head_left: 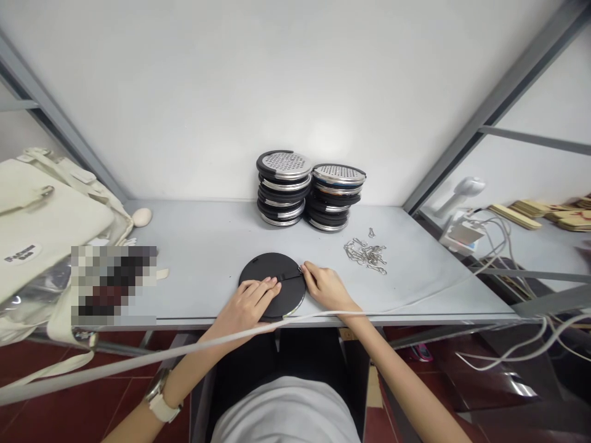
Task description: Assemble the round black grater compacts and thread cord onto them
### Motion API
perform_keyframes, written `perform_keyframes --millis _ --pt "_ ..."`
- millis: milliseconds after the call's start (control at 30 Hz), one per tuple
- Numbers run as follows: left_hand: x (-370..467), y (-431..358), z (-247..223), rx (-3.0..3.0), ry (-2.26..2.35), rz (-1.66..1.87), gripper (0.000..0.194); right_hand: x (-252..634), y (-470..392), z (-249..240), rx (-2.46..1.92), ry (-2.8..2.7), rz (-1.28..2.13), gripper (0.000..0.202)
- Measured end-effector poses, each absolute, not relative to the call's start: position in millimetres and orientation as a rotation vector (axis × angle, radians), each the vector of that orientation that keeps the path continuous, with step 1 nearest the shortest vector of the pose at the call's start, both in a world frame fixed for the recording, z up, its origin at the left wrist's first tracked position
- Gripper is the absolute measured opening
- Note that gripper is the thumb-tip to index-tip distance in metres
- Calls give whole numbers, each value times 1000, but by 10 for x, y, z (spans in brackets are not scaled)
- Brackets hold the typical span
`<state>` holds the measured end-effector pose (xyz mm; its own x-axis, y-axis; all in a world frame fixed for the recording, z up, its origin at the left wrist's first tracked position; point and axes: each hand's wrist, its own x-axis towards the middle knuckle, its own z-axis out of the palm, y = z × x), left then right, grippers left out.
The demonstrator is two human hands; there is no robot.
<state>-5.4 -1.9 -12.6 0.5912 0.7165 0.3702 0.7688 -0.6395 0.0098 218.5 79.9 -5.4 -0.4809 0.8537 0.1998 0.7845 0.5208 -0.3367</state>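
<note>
Smooth white cable [115, 368] slants past the left hand [253, 300] on a black disc [290, 296].

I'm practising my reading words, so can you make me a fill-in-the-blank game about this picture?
1. The round disc under the left hand is coloured ____.
2. The watch is worn on the person's ____ wrist.
3. The loose metal clips lie to the ____ of the disc.
4. The number of stacks standing beyond the disc is ____.

Missing words: black; left; right; two.
</note>
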Motion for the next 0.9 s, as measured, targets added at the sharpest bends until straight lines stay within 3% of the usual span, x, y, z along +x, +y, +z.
perform_keyframes --millis 900 --pt "-47 -20 -119 -2650 -1252 -545 61 2191 799 -59 -1341 -2404 303 28"
